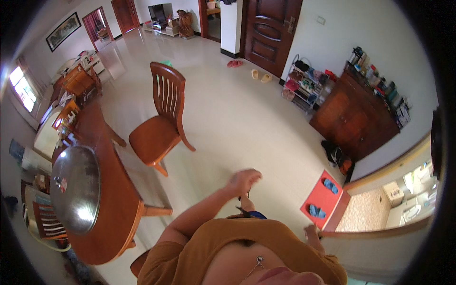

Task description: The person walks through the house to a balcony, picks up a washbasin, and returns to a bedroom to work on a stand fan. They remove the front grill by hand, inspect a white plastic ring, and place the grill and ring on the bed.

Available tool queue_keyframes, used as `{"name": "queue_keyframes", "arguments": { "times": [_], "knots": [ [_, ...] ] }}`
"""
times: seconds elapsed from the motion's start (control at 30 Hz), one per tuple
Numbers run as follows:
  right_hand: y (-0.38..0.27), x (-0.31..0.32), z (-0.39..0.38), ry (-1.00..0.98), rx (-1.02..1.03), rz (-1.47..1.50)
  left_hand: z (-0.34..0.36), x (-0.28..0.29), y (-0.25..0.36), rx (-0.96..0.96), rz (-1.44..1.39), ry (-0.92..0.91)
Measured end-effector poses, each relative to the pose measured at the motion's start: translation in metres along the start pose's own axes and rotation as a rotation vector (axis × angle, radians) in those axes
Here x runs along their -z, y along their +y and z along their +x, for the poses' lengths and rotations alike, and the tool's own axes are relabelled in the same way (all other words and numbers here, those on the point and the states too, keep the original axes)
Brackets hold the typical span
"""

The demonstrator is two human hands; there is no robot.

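My left hand is held out in front of my body, over the pale tiled floor. Its fingers are loosely bent and a little blurred, and I see nothing in them. My right hand hangs at my right side, close to the doorway edge, small in view with its fingers apart and nothing visible in it. Nearest to the right hand lies a red mat bearing a pair of blue slippers. To the left of my left hand stands a wooden chair, away from the table.
A wooden table at the left carries a large domed metal cover. A brown cabinet topped with bottles and a shoe rack line the right wall. Yellow slippers lie before a dark door. Dark shoes sit beside the cabinet.
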State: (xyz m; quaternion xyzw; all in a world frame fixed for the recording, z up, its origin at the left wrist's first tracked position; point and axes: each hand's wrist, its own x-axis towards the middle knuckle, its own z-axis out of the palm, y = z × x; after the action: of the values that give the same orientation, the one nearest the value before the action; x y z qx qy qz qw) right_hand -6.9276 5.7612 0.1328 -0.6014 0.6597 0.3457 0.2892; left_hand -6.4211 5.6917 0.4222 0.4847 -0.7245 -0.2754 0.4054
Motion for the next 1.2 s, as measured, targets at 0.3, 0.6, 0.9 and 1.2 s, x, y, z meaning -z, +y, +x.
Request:
{"name": "queue_keyframes", "arguments": {
  "times": [0.3, 0.6, 0.9, 1.2],
  "knots": [
    [-0.146, 0.242, 0.208, -0.072, -0.043, 0.113, 0.101, 0.149, -0.198, 0.691, -0.148, 0.321],
    [-0.655, 0.748, 0.224, 0.468, 0.918, 0.470, 0.246, 0.357, -0.249, 0.353, -0.265, 1.341],
    [-0.681, 0.831, 0.409, 0.190, 0.675, -0.225, 0.562, 0.511, -0.442, 0.205, -0.694, 0.934],
    [-0.625, 0.906, 0.578, -0.046, -0.106, -0.011, 0.806, 0.540, -0.637, 0.571, -0.933, 0.298]
  ]
}}
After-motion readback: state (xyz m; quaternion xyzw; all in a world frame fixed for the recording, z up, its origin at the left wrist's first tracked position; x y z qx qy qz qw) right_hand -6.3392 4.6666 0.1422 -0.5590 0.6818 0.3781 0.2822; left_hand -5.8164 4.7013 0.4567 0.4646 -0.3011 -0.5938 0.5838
